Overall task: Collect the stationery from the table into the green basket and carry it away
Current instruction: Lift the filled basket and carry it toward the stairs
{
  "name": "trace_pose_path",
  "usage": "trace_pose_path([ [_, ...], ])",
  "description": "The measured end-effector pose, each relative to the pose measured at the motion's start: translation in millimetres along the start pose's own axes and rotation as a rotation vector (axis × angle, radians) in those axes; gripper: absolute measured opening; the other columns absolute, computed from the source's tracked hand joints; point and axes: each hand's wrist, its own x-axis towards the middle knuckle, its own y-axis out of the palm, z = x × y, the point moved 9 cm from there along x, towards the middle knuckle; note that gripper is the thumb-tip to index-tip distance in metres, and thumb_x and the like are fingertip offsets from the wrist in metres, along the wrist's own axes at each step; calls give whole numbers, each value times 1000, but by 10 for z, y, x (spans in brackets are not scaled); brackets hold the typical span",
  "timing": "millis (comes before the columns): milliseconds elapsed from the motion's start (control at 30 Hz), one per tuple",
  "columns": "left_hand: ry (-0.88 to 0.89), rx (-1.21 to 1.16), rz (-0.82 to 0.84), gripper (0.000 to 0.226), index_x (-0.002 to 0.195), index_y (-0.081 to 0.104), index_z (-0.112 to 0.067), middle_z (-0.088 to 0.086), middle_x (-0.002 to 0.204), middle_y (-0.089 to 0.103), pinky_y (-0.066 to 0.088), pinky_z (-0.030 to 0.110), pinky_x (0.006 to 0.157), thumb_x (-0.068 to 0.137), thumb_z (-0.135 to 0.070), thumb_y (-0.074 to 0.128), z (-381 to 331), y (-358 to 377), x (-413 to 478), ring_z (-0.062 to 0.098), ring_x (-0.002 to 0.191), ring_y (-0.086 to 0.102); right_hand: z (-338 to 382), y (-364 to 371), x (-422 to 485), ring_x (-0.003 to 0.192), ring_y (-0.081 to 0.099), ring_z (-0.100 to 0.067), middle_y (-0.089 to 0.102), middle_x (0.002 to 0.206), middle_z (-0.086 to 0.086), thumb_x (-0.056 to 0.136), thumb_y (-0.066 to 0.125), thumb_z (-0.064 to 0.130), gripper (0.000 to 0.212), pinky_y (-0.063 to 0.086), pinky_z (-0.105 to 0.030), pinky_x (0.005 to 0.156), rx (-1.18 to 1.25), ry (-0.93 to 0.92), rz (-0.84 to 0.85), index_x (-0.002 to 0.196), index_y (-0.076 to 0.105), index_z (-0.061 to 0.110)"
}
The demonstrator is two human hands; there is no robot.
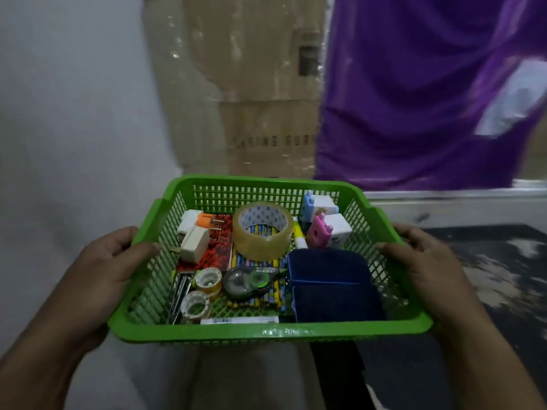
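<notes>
The green basket (266,331) is in the air in front of me, roughly level and loaded with stationery. A wide roll of clear tape (262,230) leans toward 12 o'clock on a layer of pencils. A correction-tape dispenser (251,282) lies near the middle, two small tape rolls (204,291) sit at 8 o'clock, and a dark blue box (331,282) fills the 4 o'clock corner. My left hand (109,261) grips the rim at 9 o'clock, thumb inside the mesh and fingers (124,235) curled over the edge. My right hand (426,261) grips the rim at 3 o'clock the same way.

The collecting looks done, so this is the carrying. I think the job is to hold both sides at one height and walk smoothly, because the big roll could tip and slide. Ahead at 12 o'clock stands a cardboard box (251,84), with purple cloth (429,84) at 2 o'clock; I would steer around both.
</notes>
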Motion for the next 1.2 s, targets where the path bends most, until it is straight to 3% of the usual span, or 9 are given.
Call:
trace_pose_path([
  [133, -6, 69, -210, 16, 81, 67, -7, 15, 69, 73, 51, 18, 44, 93, -4, 56, -33, -757, -499, 18, 48, 64, 212, 735, 59, 49, 62, -4, 74, 71, 9, 88, 61, 2, 26, 42, -14, 39, 74, -28, 245, 103, 70, 21],
  [267, -60, 112, -402, 12, 88, 68, -6, 30, 88, 70, 53, 31, 60, 93, -6, 57, 16, -1320, -1267, 27, 59, 66, 326, 1394, -96, 49, 58, -8, 73, 71, 6, 88, 62, 5, 30, 43, -24, 42, 83, -42, 478, 107, 72, 25],
  [400, -154, 104, -637, 17, 103, 58, 8, 38, 89, 63, 51, 31, 52, 95, -6, 54, 76, -1683, -2235, 33, 64, 63, 402, 2009, -494, 43, 55, -1, 68, 61, 14, 89, 61, 4, 35, 42, -22, 42, 124, -70, 704, 110, 71, 30],
  [533, -192, 116, -904, 16, 97, 59, 5, 35, 82, 63, 49, 37, 59, 92, -10, 62, 83, -2059, -3441, 33, 64, 61, 587, 2627, -1301, 54, 63, 6, 73, 75, 24, 87, 62, 3, 39, 49, -14, 49, 162, -117, 964, 102, 71, 38],
  [633, -199, 99, -1072, 14, 96, 59, 5, 33, 82, 63, 49, 41, 60, 93, -9, 59, 48, -2223, -4227, 34, 65, 60, 612, 3040, -1940, 65, 71, -10, 77, 84, 7, 86, 61, 3, 34, 55, -27, 60, 189, -61, 1137, 101, 76, 30],
  [833, -212, 126, -1394, 17, 81, 62, -4, 24, 70, 65, 47, 35, 60, 74, -19, 62, -150, -2375, -5683, 27, 58, 60, 853, 3633, -3337, 65, 72, -20, 77, 84, -3, 87, 59, 1, 34, 57, -28, 57, 288, 50, 1460, 107, 74, 24],
  [1000, -261, 188, -1614, 9, 90, 61, 3, 30, 80, 67, 50, 27, 50, 93, -3, 54, -235, -2440, -6852, 32, 64, 61, 1119, 3935, -4575, 77, 73, -27, 77, 92, -6, 89, 60, 5, 38, 56, -40, 75, 282, 39, 1734, 111, 72, 32],
  [1067, -290, 251, -1692, 11, 96, 65, -4, 27, 90, 71, 54, 26, 58, 95, -10, 56, -265, -2490, -7367, 33, 72, 65, 1247, 4015, -5150, 74, 73, -26, 77, 90, -6, 90, 58, 5, 37, 56, -33, 65, 283, 28, 1848, 112, 72, 32],
  [1200, -317, 235, -1809, 22, 109, 68, -15, 21, 103, 72, 54, 54, 84, 93, -29, 63, -155, -2603, -8288, 47, 95, 68, 1497, 4052, -6051, 79, 74, -23, 77, 92, 2, 93, 58, 9, 37, 56, -38, 73, 301, -30, 1982, 116, 68, 36],
])
